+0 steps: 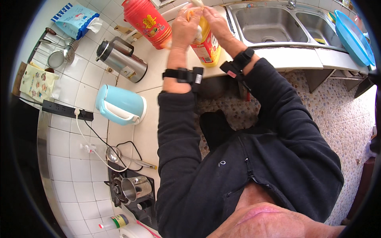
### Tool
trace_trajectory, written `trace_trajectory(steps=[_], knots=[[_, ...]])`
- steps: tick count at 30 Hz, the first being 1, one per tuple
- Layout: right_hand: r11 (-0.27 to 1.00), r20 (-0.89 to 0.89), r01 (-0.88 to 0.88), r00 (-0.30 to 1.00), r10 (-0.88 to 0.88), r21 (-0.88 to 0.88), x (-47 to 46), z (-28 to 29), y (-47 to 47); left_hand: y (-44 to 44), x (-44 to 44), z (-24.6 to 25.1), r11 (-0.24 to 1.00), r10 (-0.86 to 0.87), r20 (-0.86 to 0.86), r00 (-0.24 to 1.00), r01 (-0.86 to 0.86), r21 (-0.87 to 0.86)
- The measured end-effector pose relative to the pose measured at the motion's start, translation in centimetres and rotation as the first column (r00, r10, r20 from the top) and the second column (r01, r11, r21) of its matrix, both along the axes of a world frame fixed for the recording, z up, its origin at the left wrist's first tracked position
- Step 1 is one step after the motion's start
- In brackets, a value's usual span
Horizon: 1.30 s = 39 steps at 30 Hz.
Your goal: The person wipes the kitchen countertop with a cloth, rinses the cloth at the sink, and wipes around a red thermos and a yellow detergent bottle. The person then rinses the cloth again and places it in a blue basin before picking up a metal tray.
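At the top of the head view, both hands are raised over a yellow plastic jug with a red label, likely cooking oil, which stands on the counter. My left hand is curled at the jug's upper part, with a pale cloth or bag beside the palm and something orange at the fingers. My right hand has its fingertips near the jug's top, close to the left fingers. The fingers and what lies between them are blurred, so the grip of either hand is unclear. Both wrists wear black straps.
A red thermos flask, a steel vacuum jug and a light-blue electric kettle stand at the left. A steel double sink with a blue basin is at the right. A steel cup rests on the gas hob.
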State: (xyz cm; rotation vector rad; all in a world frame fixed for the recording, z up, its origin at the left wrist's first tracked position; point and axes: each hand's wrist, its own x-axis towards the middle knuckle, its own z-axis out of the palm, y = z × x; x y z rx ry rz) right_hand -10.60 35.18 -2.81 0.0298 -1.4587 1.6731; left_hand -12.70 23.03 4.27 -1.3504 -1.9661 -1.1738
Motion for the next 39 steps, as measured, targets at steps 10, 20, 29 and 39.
trace_trajectory(steps=[10,20,29,39], knots=[[0.916,-0.16,0.399,0.908,-0.388,0.047,-3.4,-2.3,-1.3,1.8,-0.5,-4.5,0.904,0.203,-0.361,0.91,-0.033,0.426],[0.941,0.114,-0.339,0.934,0.338,-0.015,-1.7,-0.3,1.2,-1.2,1.6,-13.6,0.877,0.013,0.364,0.931,-0.185,0.443],[0.909,0.138,-0.404,0.899,0.416,-0.101,-1.6,0.4,0.8,-0.8,-3.4,-5.8,0.824,-0.383,0.284,0.879,0.187,0.535],[0.902,0.151,-0.42,0.89,0.43,-0.095,-1.0,0.1,4.5,0.8,1.0,-14.7,0.847,-0.088,0.282,0.955,-0.078,0.526]])
